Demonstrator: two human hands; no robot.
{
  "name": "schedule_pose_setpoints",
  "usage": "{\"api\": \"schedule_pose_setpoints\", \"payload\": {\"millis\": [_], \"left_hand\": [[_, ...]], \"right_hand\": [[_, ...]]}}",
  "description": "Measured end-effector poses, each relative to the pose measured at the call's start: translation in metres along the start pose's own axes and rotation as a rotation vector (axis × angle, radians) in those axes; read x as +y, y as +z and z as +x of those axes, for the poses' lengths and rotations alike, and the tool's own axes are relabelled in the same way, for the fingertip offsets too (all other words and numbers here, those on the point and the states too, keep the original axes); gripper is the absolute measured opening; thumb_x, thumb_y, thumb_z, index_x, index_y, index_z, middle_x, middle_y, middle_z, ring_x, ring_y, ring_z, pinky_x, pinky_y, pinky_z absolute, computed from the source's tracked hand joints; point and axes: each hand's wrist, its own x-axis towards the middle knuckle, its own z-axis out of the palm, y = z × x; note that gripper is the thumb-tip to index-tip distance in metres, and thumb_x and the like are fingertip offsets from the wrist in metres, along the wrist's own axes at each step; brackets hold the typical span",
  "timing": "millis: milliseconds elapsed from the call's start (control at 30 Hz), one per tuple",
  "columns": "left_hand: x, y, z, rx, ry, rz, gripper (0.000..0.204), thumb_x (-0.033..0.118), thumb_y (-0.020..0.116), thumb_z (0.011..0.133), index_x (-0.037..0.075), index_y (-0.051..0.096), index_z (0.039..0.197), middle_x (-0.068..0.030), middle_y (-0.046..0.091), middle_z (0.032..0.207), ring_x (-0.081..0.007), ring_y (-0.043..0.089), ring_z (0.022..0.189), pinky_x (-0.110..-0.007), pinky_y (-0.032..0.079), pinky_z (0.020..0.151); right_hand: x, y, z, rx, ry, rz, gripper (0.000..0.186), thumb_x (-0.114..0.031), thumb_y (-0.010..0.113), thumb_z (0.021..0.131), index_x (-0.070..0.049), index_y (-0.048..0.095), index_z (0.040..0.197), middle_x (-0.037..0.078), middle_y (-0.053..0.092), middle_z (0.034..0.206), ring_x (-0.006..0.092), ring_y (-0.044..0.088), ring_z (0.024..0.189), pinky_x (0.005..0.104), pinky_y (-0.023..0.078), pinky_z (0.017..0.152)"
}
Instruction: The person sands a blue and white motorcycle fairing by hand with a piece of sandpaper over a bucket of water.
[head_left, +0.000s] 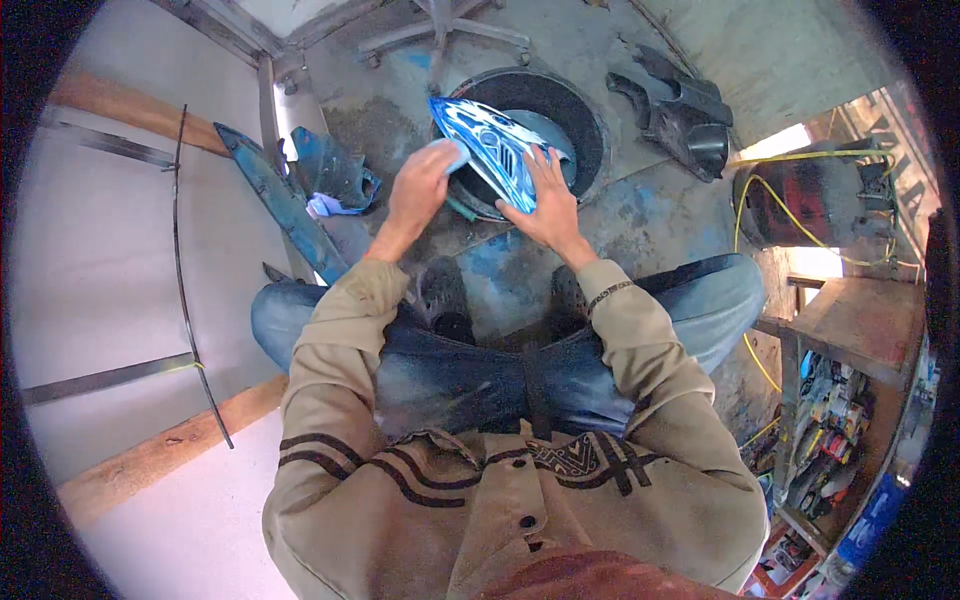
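Observation:
A pointed blue-and-white patterned panel (pixel 494 142), which looks like a piece of vehicle bodywork, is held tilted over a round black tub (pixel 592 122). Its narrow tip points to the far left. My right hand (pixel 546 205) grips the panel's near right end, with the thumb on the near edge and the fingers spread over the far side. At the panel's left edge, my left hand (pixel 418 190) pinches a small pale piece (pixel 459 157), perhaps a folded cloth or sheet. What lies in the bottom of the tub is partly hidden by the panel.
Dark blue panels (pixel 285 210) lean at the left by a pale wall. A black moulded part (pixel 680 110) lies at the far right, near a cylindrical tank (pixel 805 205) with a yellow hose. A wooden shelf (pixel 862 320) stands close on the right. A wheeled chair base (pixel 440 38) is behind the tub.

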Motion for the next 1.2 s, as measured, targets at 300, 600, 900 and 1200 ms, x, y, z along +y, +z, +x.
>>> {"api": "schedule_pose_setpoints", "payload": {"millis": [300,600,900,1200], "left_hand": [[0.0,-0.005,-0.014,-0.09,0.046,-0.065,0.046,-0.003,0.067,0.083,0.011,0.074,0.126,-0.0105,0.075,0.125,-0.033,0.07,0.119,-0.047,0.057,0.101],[-0.009,-0.022,0.012,0.069,0.051,0.065,0.046,-0.004,0.071,0.084,0.01,0.074,0.128,-0.0075,0.075,0.131,-0.0282,0.068,0.126,-0.044,0.051,0.104],[0.03,0.01,-0.015,-0.256,0.293,-0.122,0.058,-0.005,0.072,0.074,0.006,0.07,0.13,-0.0089,0.068,0.143,-0.0309,0.062,0.136,-0.048,0.047,0.114],[0.018,0.005,-0.014,-0.117,0.206,-0.028,0.054,-0.007,0.068,0.077,0.003,0.07,0.13,-0.0137,0.069,0.138,-0.0335,0.064,0.131,-0.046,0.051,0.11]], "right_hand": [[-0.001,0.0,-0.002,0.024,-0.01,0.007,0.098,-0.054,0.083,0.082,-0.002,0.048,0.157,0.023,0.041,0.168,0.0458,0.031,0.159,0.0514,0.04,0.123],[-0.001,-0.001,-0.001,-0.007,0.021,0.01,0.097,-0.052,0.083,0.082,-0.001,0.048,0.156,0.022,0.041,0.168,0.0459,0.029,0.16,0.0521,0.039,0.124],[0.004,0.0,-0.001,-0.01,0.002,0.024,0.096,-0.05,0.084,0.081,-0.002,0.049,0.157,0.022,0.041,0.168,0.0473,0.029,0.159,0.0521,0.039,0.124],[0.003,0.001,-0.001,0.003,0.009,0.028,0.097,-0.052,0.083,0.081,-0.002,0.049,0.157,0.022,0.043,0.167,0.0463,0.03,0.159,0.0517,0.039,0.124]]}}
